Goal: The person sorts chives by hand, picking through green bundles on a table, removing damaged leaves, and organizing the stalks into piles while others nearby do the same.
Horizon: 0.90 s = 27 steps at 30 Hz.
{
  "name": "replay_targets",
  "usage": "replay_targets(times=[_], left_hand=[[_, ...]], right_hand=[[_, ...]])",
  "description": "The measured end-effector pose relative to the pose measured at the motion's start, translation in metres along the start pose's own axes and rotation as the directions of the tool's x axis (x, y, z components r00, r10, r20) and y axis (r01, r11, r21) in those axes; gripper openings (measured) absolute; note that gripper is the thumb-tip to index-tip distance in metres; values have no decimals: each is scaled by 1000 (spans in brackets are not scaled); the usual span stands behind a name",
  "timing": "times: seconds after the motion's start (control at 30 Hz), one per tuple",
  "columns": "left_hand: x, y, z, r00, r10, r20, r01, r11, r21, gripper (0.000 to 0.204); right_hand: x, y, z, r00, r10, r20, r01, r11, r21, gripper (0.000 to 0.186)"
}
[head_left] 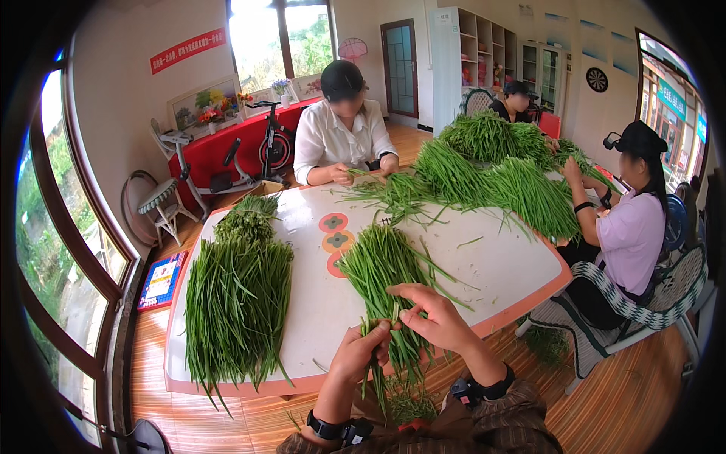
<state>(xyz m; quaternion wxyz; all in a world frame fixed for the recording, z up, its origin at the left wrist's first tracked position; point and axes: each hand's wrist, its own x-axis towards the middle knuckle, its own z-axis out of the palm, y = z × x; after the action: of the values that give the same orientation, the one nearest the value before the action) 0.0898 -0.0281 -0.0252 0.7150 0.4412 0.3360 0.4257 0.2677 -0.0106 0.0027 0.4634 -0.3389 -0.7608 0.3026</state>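
Stalks [376, 384] are pinched in my left hand [364, 352] at the near edge of the table [321, 325] — sorting them, I judge. Whether my right hand [439, 319] grips any, I can't tell; next calls for gentle separating.

You were in a communal activity room, shown by its dartboard [597, 79], exercise bike [279, 149] and wall banner [188, 51].

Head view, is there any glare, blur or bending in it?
Throughout the head view: the back window washes out to white in parts, the window at left bows along the dark rim, and the left hand and right hand look fairly sharp.
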Motion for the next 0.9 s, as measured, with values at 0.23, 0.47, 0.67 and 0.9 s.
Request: replay_targets(times=[0.23,0.47,0.67,0.9], left_hand=[[-2,0,-1,999,-41,19,41,999,-1,23],[-4,3,-6,991,-112,76,111,994,21,21],[-3,10,-2,977,-159,144,155,987,40,26],[4,1,-10,1000,-6,7,7,984,-178,23]], right_hand=[[-9,-4,-9,985,-110,130,145,941,-306,16],[-14,-13,1,981,-164,102,189,927,-323,10],[-20,-2,6,992,107,67,-110,992,58,12],[-47,18,-7,859,411,306,-494,822,282,37]])
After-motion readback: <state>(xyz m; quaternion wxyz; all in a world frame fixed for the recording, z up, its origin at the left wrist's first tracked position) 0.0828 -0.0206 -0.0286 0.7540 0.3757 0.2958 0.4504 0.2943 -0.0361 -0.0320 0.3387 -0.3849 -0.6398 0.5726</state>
